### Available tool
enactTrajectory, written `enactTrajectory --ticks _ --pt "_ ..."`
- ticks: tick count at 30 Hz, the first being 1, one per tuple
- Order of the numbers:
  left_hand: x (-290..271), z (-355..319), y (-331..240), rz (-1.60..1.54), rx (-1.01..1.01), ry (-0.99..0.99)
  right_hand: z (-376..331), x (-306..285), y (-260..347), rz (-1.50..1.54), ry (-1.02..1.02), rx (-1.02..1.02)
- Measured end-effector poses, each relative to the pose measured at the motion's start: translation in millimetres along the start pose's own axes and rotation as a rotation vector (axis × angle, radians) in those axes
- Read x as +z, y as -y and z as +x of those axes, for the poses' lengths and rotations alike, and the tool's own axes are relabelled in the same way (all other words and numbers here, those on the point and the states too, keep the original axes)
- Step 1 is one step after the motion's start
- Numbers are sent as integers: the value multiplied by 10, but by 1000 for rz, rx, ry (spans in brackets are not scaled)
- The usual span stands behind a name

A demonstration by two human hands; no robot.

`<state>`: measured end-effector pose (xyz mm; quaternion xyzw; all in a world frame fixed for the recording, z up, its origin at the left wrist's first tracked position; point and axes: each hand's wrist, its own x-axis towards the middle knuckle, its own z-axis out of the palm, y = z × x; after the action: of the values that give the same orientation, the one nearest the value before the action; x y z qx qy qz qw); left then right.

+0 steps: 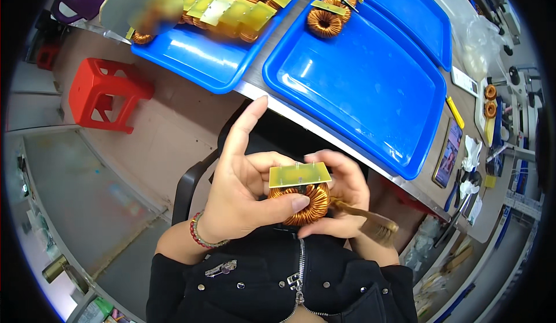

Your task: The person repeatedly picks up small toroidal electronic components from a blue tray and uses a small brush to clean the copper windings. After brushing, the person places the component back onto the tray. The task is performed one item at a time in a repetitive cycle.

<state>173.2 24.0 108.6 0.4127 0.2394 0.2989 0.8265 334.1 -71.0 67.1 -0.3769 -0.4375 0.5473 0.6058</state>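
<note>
- While it is held close to the body over a black jacket [289,288], a copper-wound toroidal coil [307,202] is gripped between both hands, below the near edge of the workbench.
- A small yellow-green board [299,174] is seated flat on top of the coil, with short pins seen standing up from its upper edge.
- The left hand [243,190] is closed on the coil: its thumb is pressed across the coil's front, while its index finger is stretched straight upward, clear of the part.
- The right hand [344,198] is cupped around the coil's right side, with fingertips laid at the board's right edge; a wooden-handled brush [370,219] is tucked under it.
- An empty blue tray [370,85] is set on the bench beyond the hands, with two more coils [330,13] at its far corner.
- A second blue tray [202,56], to the left, is filled with coils and boards.
- A red stool [104,94] is seen on the floor at left.
</note>
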Motion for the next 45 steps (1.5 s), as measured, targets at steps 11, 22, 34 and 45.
enactTrajectory --ticks 11,22,34,45 --pt "218 -30 261 -113 -53 71 80 -19 -8 -743 -193 -546" --pt "167 197 469 -479 -272 211 -794 -834 598 -933 -912 -488" --pt "894 515 623 -136 -391 246 -2452 -1877 1194 -1661 -1431 21" --pt "1365 702 791 179 -361 273 -2303 -2432 823 -1998 -1209 398"
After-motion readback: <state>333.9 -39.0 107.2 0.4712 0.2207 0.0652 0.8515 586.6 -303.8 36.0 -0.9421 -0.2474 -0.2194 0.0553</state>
